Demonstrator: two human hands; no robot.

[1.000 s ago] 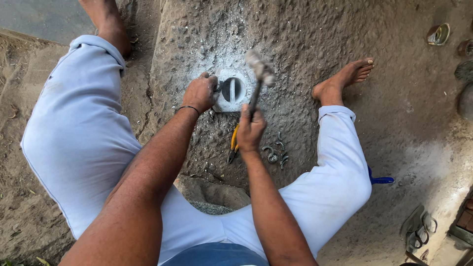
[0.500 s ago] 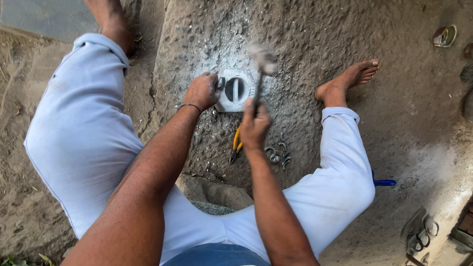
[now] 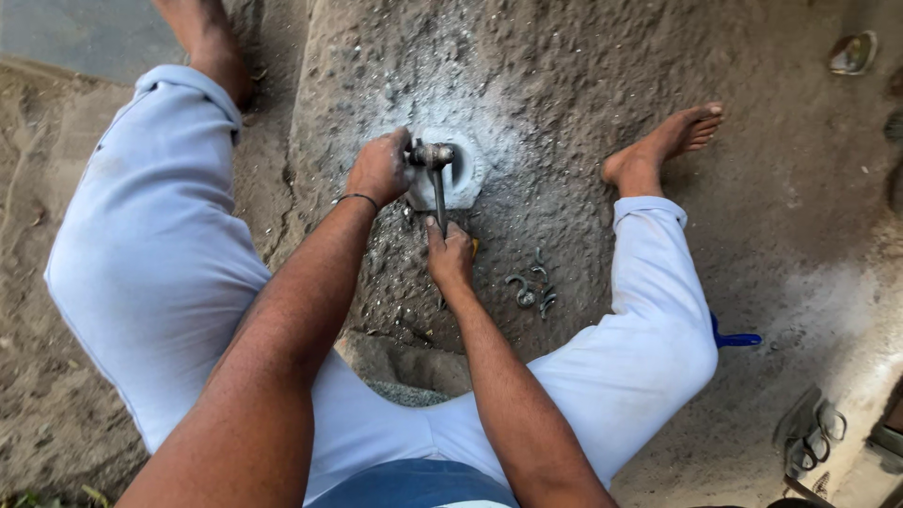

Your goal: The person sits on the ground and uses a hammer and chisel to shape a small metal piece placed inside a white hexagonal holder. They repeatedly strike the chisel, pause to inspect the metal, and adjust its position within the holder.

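Head view: a person sits on rough, gritty ground point(image 3: 583, 85), legs in pale cloth spread to either side. Between them lies a pale, rounded block point(image 3: 463, 169) with a dusty whitish ring around it. The left hand point(image 3: 381, 169) is closed against the block's left edge, its grip pinching something small that cannot be made out. The right hand point(image 3: 450, 256) is wrapped tight round the handle of a hammer point(image 3: 436, 183), a thin dark metal shaft with a dull grey head. The hammer's long axis runs from the person toward the block, head pointing away and resting on the block. Half a second ago the head was raised and blurred above the block; now it is down on it. Just right of the right hand lie small curled metal pieces point(image 3: 529, 290); a blue handle point(image 3: 734, 339) shows beyond the right knee
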